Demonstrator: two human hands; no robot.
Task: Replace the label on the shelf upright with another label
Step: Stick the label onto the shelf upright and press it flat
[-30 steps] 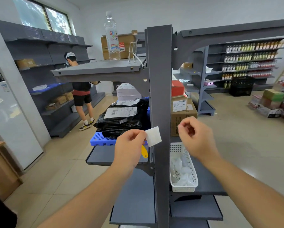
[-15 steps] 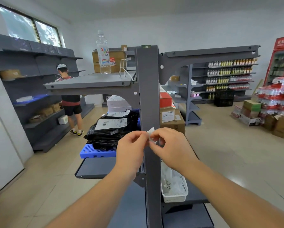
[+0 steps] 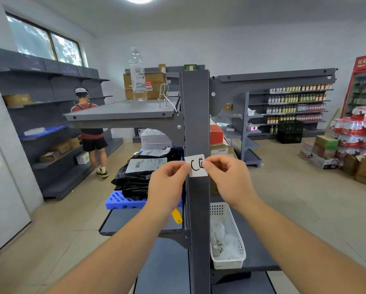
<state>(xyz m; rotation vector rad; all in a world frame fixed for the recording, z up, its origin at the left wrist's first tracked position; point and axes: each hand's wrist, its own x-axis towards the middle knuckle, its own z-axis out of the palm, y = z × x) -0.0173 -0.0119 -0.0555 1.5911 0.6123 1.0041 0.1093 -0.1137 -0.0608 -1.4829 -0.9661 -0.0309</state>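
A grey shelf upright [image 3: 196,115] stands straight ahead of me. A small white label [image 3: 196,166] with black handwriting lies flat against its front face at chest height. My left hand [image 3: 167,185] pinches the label's left edge, and my right hand [image 3: 226,179] pinches its right edge, partly covering the writing. A white plastic basket [image 3: 228,262] holding several more white labels sits on the lower shelf to the right of the upright.
A yellow tag [image 3: 177,216] lies on the lower left shelf near a blue crate [image 3: 125,201] with black parcels [image 3: 144,177]. A water bottle [image 3: 138,75] stands on the upper shelf. A person [image 3: 91,132] stands by the left wall shelving.
My right hand came in to the label held by my left hand. Both hands now hold it flat on the upright's front, writing facing me. The view has tilted up.
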